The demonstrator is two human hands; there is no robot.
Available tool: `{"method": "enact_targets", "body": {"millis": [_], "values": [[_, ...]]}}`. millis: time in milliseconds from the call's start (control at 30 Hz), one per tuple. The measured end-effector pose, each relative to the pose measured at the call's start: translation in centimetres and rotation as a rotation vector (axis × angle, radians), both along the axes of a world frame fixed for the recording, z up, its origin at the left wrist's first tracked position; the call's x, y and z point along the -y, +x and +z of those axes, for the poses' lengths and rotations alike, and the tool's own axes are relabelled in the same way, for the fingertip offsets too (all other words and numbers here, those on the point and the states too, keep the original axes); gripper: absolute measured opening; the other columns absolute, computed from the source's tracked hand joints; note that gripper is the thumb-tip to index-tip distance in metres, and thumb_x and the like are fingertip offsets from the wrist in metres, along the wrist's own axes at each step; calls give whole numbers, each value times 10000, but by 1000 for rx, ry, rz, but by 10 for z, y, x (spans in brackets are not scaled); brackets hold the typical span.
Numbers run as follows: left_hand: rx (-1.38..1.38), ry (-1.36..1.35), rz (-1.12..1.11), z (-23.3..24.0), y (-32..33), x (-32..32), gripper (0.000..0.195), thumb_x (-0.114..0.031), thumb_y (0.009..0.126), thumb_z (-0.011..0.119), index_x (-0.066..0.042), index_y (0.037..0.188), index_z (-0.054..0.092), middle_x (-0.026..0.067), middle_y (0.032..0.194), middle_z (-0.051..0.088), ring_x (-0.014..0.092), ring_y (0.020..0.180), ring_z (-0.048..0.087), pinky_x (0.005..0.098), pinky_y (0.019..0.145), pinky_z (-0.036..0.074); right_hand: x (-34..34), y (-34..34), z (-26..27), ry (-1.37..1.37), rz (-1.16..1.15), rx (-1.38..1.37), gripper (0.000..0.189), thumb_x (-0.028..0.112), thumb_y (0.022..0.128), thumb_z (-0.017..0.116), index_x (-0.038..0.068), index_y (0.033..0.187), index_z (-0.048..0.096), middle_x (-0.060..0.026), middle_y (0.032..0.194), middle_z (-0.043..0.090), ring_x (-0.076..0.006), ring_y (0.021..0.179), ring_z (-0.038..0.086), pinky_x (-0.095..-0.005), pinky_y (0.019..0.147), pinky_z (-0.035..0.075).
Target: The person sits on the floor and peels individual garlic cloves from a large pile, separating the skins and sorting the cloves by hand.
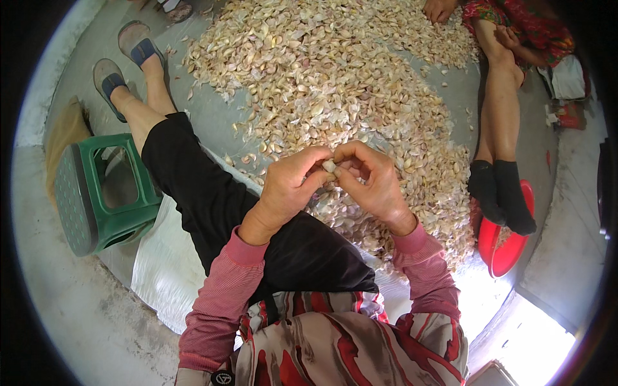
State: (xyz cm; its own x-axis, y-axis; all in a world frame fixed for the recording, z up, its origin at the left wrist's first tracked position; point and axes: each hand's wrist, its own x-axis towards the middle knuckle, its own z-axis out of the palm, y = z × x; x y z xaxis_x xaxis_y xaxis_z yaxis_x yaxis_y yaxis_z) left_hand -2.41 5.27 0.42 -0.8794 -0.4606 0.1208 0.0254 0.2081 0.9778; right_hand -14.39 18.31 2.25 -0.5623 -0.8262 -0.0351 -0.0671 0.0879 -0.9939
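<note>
Both my hands meet over a large heap of garlic cloves [309, 91] on the floor. Between the thumbs and forefingers they pinch one small pale garlic clove [329, 166]. My left hand [294, 186] grips it from the left, with thumb and forefinger tips at its side. From the right, my right hand [374, 181] touches the same clove with its thumb and forefinger; its other fingers are curled behind. Loose cloves and papery skins lie below the hands and spread to the far side.
A green plastic stool [116, 193] lies on its side at the left, by a tan sack [67, 144]. My outstretched legs border the heap. At the right, another person's legs [499, 111] rest beside a red plastic basin [504, 251]. Another person's hand [439, 8] touches the heap's far edge.
</note>
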Motion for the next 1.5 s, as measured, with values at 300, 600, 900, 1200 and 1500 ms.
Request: {"method": "enact_targets", "body": {"millis": [300, 600, 900, 1200, 1500], "values": [[84, 310, -56, 9, 2, 0, 221, 42, 844, 657, 27, 1060, 614, 72, 820, 672, 93, 660, 643, 233, 598, 528, 0, -6, -15, 110, 12, 62, 110, -33, 889, 589, -24, 997, 576, -39, 848, 600, -59, 730, 606, -210, 622, 487], [119, 227, 35, 4, -1, 0, 193, 55, 839, 660, 30, 1026, 619, 77, 829, 681, 91, 666, 643, 220, 579, 526, 4, 6, -14, 43, -13, 428, 94, 86, 945, 630, 15, 992, 591, 17, 761, 582, -35, 643, 514, -189, 552, 431], [104, 538, -26, 7, 1, 6, 168, 64, 837, 666, 50, 993, 606, 69, 763, 670, 100, 590, 631, 219, 523, 504, 15, 20, -19, 78, -132, 285, 114, 80, 998, 514, -7, 987, 588, 5, 723, 536, -41, 632, 500, -201, 535, 427], [130, 41, 15, -3, 1, 3, 188, 18, 819, 715, 29, 992, 643, 47, 742, 650, 87, 600, 613, 223, 530, 494, 3, -13, 2, 153, 177, -74, 125, 40, 904, 580, -29, 996, 628, -97, 764, 659, -94, 597, 600, -253, 565, 508], [25, 446, -47, 5, -3, 2, 212, 34, 856, 670, 20, 1059, 609, 73, 777, 650, 124, 648, 647, 246, 586, 517, 2, -12, -17, 170, -21, 180, 127, 66, 947, 480, 22, 926, 597, -44, 743, 584, -97, 627, 569, -255, 566, 472]]}}
